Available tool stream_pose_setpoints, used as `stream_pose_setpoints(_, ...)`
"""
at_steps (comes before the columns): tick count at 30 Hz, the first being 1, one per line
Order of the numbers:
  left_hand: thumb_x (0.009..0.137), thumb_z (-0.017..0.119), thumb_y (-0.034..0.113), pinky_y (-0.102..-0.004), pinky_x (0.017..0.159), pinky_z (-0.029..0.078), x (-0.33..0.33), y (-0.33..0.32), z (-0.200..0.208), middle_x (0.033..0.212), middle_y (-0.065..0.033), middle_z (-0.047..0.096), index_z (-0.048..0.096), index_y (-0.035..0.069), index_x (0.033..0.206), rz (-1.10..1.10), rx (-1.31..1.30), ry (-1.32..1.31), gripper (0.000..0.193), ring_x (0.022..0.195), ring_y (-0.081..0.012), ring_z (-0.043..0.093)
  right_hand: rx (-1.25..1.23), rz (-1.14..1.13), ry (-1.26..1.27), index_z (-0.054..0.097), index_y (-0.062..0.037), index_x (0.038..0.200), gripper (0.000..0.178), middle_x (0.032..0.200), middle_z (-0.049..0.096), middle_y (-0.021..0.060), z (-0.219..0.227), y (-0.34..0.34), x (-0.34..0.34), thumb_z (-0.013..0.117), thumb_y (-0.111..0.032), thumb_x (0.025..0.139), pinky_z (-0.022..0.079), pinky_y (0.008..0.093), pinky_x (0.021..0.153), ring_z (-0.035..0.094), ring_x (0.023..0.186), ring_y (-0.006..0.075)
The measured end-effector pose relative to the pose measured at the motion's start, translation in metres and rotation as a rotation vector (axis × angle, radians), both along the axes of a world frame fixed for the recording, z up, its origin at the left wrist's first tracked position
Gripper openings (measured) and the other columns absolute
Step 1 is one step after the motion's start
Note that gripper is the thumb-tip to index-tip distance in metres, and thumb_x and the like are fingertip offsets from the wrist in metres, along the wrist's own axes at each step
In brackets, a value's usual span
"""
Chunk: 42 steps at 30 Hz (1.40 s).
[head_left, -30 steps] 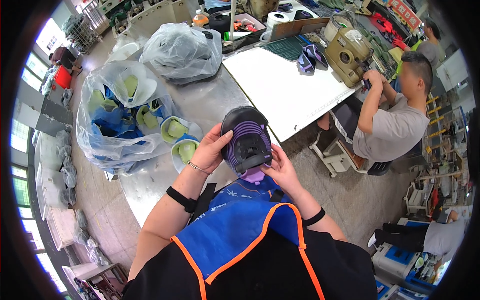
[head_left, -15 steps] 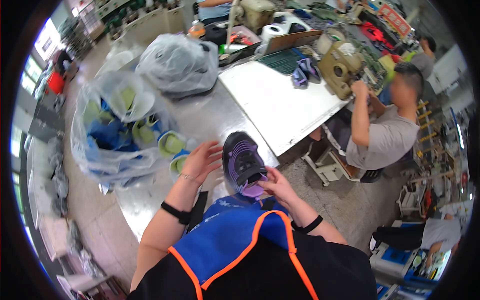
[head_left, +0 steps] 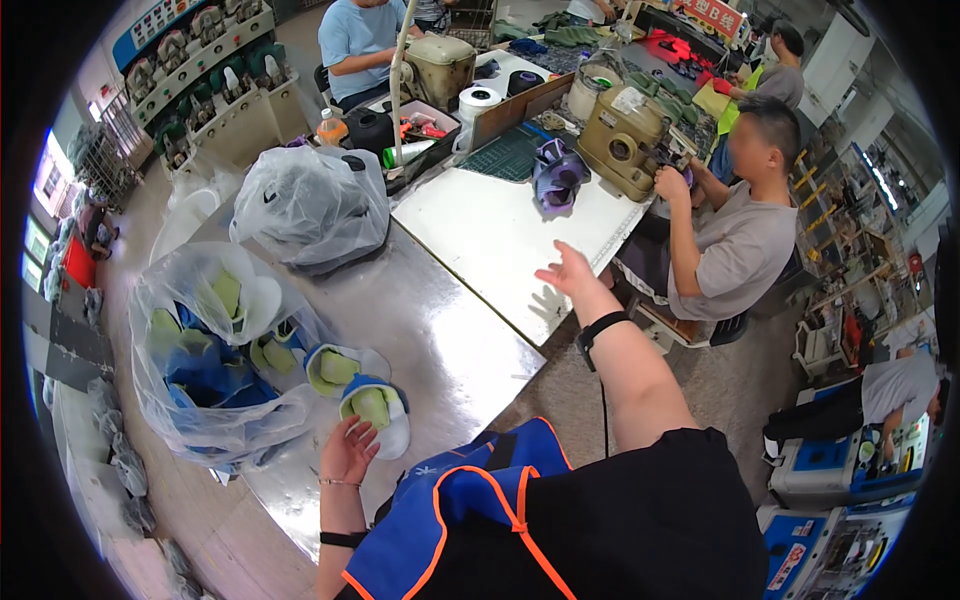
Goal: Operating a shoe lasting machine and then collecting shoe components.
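My right hand (head_left: 570, 272) is stretched out above the white tabletop (head_left: 470, 235), fingers spread and holding nothing. Beyond its fingertips, black-and-purple shoe uppers (head_left: 558, 180) sit close to a tan sewing machine (head_left: 622, 143). My left hand (head_left: 349, 452) is low on the left, fingers apart and palm up. It is right beside a blue-and-white shoe upper (head_left: 372, 405) with a pale green lining; whether they touch, I cannot tell. A second such upper (head_left: 333, 370) lies just behind it on the metal table (head_left: 450, 330).
A clear plastic bag (head_left: 165, 400) of blue and green uppers stands open at left, with a closed grey bag (head_left: 315, 210) behind it. A co-worker (head_left: 735, 240) sits sewing at right. Thread cones (head_left: 478, 103), a green cutting mat (head_left: 498, 157) and an orange bottle (head_left: 331, 128) are farther back.
The black-and-purple shoe upper has left my hands, and a purple upper now shows nearer on the white table. My right arm has reached forward; my left hand has dropped toward the blue-and-white upper.
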<state>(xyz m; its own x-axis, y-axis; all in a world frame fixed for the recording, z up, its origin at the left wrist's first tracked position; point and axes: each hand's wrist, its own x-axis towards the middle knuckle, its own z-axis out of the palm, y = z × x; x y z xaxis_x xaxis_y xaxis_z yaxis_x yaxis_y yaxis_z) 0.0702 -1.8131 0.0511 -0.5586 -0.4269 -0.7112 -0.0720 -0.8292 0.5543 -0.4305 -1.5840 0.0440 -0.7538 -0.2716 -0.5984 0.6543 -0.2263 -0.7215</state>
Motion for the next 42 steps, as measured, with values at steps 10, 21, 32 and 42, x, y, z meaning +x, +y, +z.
stream_pose_setpoints(10, 0.091, 0.057, 0.031, -0.0377, 0.072, 0.051, 0.065, -0.02, -0.029, 0.105, -0.0114, 0.061, 0.053, 0.005, 0.123, 0.077, -0.021, -0.12, 0.04, 0.092, -0.026, 0.06, 0.139, -0.183, -0.175, 0.012, -0.0157, 0.154, 0.077, 0.158, 0.018, 0.0114, -0.089, -0.002, 0.056, 0.052, -0.044, 0.094, 0.033, 0.0622, 0.103, 0.034, 0.135, 0.0446)
stream_pose_setpoints(21, 0.093, 0.053, 0.031, -0.0494, 0.08, 0.05, 0.1, -0.021, -0.057, 0.109, -0.0128, 0.058, 0.05, 0.008, 0.127, 0.014, -0.161, -0.215, 0.041, 0.099, -0.0324, 0.058, 0.302, -0.233, -0.084, 0.027, -0.0072, 0.145, 0.067, 0.134, 0.042, 0.0164, -0.076, -0.009, 0.041, 0.056, -0.038, 0.092, 0.05, 0.053, 0.08, 0.056, 0.108, 0.0346)
stream_pose_setpoints(32, 0.095, 0.052, 0.027, -0.0413, 0.082, 0.054, 0.042, -0.006, -0.04, 0.112, -0.0144, 0.057, 0.048, 0.006, 0.129, 0.178, -0.066, -0.237, 0.04, 0.099, -0.0311, 0.06, 0.748, -0.39, 0.175, 0.022, -0.0047, 0.149, 0.09, 0.147, 0.033, 0.0249, -0.079, 0.022, -0.092, 0.068, -0.04, 0.08, 0.039, 0.0468, 0.103, 0.04, 0.131, 0.0412)
stream_pose_setpoints(42, 0.099, 0.044, 0.033, -0.0516, 0.102, 0.044, 0.012, -0.03, -0.079, 0.133, -0.0245, 0.046, 0.048, 0.003, 0.132, -0.196, -0.28, -0.198, 0.045, 0.122, -0.0378, 0.048, 1.156, -0.416, 0.343, 0.019, -0.0258, 0.151, 0.099, 0.157, 0.011, 0.0158, -0.029, 0.051, -0.171, 0.079, -0.038, 0.072, 0.038, 0.0544, 0.105, 0.033, 0.135, 0.0422)
